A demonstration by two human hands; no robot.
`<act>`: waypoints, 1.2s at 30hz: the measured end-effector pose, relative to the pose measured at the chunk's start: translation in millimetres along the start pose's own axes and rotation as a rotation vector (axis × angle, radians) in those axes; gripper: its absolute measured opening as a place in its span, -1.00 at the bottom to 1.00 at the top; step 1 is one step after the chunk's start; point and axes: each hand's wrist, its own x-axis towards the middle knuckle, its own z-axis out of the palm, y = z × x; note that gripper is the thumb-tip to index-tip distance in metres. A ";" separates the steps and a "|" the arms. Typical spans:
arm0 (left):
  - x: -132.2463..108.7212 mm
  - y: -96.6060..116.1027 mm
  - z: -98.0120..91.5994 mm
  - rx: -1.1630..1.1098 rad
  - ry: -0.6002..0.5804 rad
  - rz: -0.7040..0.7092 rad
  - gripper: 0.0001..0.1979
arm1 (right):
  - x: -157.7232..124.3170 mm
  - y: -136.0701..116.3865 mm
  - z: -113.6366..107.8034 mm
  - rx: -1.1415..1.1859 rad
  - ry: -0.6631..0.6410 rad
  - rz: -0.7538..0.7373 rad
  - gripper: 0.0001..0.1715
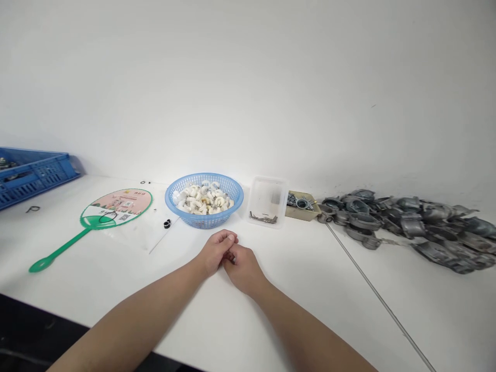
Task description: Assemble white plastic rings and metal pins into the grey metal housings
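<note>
The bare left hand (214, 254) and the bare right hand (246, 267) are meeting over the smooth white tabletop (217, 323), fingers curling together; whether they are grasping anything inside, I cannot tell. Just beyond them, a round blue perforated plastic basket (204, 221) is holding chunky white curved pieces (203, 199). Beside it, a translucent rectangular plastic box (264, 198) is containing thin dark metal pins (264, 219). Farther right, dull grey curved metal castings (362, 221) are lying heaped.

The left hand (213, 256) and right hand (243, 269) are clasped over the white table (209, 330), near a blue basket (204, 221) (heaped with white curved pieces (205, 199)). A green-handled fan (120, 204) lies to the left, grey metal parts (413, 225) piled at right.
</note>
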 end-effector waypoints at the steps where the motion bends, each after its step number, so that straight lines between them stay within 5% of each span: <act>1: -0.3 0.5 0.3 0.003 -0.001 -0.003 -0.59 | 0.1 -0.2 0.0 0.002 0.001 0.004 -0.85; 14: -0.5 1.2 0.4 0.037 -0.004 0.003 -0.60 | -1.4 -3.6 0.1 0.029 0.019 0.029 -0.85; 20: -1.3 -1.4 -0.1 0.060 -0.006 0.026 -0.60 | -0.6 2.8 2.0 -0.064 0.075 0.086 -0.61; 26: -3.5 2.0 1.5 0.111 -0.061 0.039 -0.59 | 1.5 3.0 -1.7 -0.015 0.263 0.207 -0.95; 36: -3.7 1.2 2.9 0.062 -0.082 0.054 -0.60 | -0.3 -2.8 -3.7 0.019 0.138 0.139 -0.81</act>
